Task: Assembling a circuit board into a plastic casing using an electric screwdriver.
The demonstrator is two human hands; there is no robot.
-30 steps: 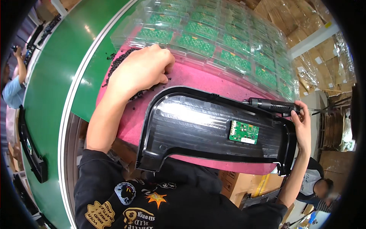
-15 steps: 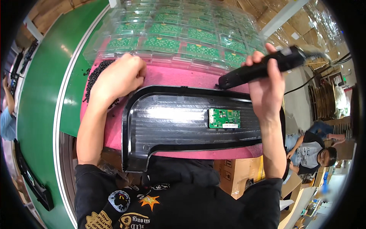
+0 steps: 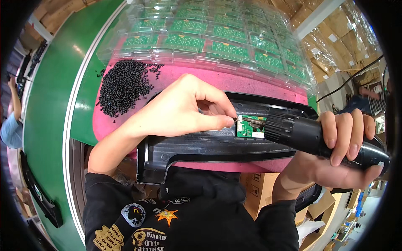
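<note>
My right hand (image 3: 343, 146) is wrapped round a black electric screwdriver (image 3: 295, 131), tilted nearly level with its bit pointing left. The bit passes over a small green circuit board (image 3: 250, 134) lying in a black plastic housing (image 3: 188, 147). At the board's left edge, my left hand (image 3: 180, 106) has thumb and forefinger pinched on a tiny black screw (image 3: 235, 119), close to the tip of the bit. Whether bit and screw touch is too small to tell. Part of the board is hidden under the screwdriver.
A heap of small black screws (image 3: 123, 88) lies on the pink mat (image 3: 121, 126) at left. Clear plastic trays of green boards (image 3: 188, 27) are stacked behind. A green bench (image 3: 46, 125) runs along the left, with a long black part (image 3: 39, 194) on it. Cardboard boxes (image 3: 255, 194) stand below.
My left hand has moved right from the screw heap to the board with a screw. The screwdriver has swung round and come down over the board, its bit now pointing toward the left hand.
</note>
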